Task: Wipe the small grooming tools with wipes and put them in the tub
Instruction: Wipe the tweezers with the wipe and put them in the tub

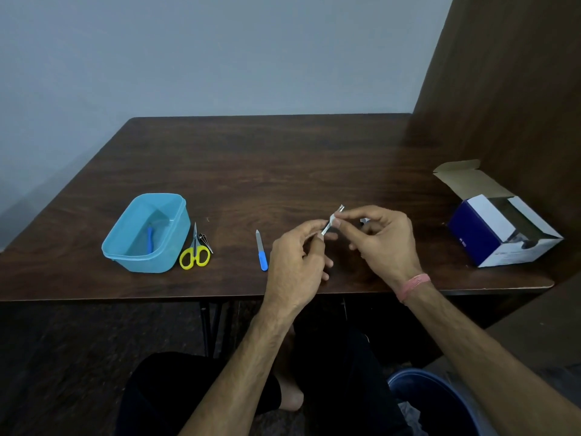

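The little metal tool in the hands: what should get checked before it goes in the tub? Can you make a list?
1. Tool held firmly: ok. The left hand and right hand both pinch the small metal tool.
2. Wipe on the tool: cannot tell; something white shows at the fingertips, but it is too small.
3. Tool wiped clean: cannot tell.
4. Tub open and upright: ok. The blue tub has no lid on and one blue-handled tool inside.
5. Path to the tub: not ok yet. The nail file and yellow scissors lie between.
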